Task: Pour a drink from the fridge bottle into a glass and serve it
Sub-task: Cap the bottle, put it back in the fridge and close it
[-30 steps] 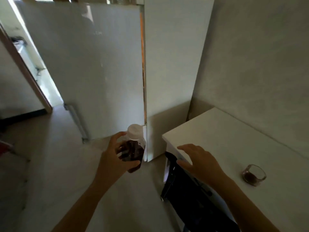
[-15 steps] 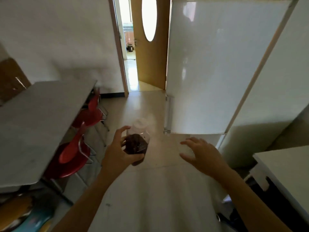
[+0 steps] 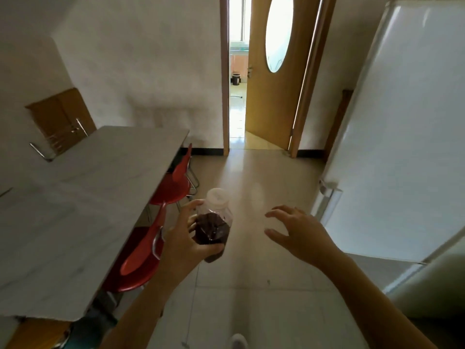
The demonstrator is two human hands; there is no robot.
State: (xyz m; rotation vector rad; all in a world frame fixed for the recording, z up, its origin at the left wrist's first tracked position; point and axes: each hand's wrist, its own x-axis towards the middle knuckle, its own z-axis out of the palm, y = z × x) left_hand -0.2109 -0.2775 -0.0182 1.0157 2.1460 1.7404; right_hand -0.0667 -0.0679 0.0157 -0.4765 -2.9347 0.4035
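Note:
My left hand [image 3: 181, 241] grips a clear plastic bottle [image 3: 214, 224] with a white cap and dark brown drink, held upright over the floor at centre. My right hand [image 3: 300, 234] hovers to the right of the bottle, fingers spread and holding nothing. The white fridge [image 3: 402, 137] fills the right side, its door hanging open toward me. No glass is in view.
A long grey table [image 3: 75, 210] runs along the left with red chairs [image 3: 143, 258] tucked under its edge. Ahead, a wooden door with an oval window [image 3: 274, 79] stands open onto a bright room. Pale tiled floor [image 3: 251, 285] lies between table and fridge.
The view has swung left, away from the fridge and the white counter with the glass, toward the table and doorway. My left hand keeps the bottle; my right hand stays spread.

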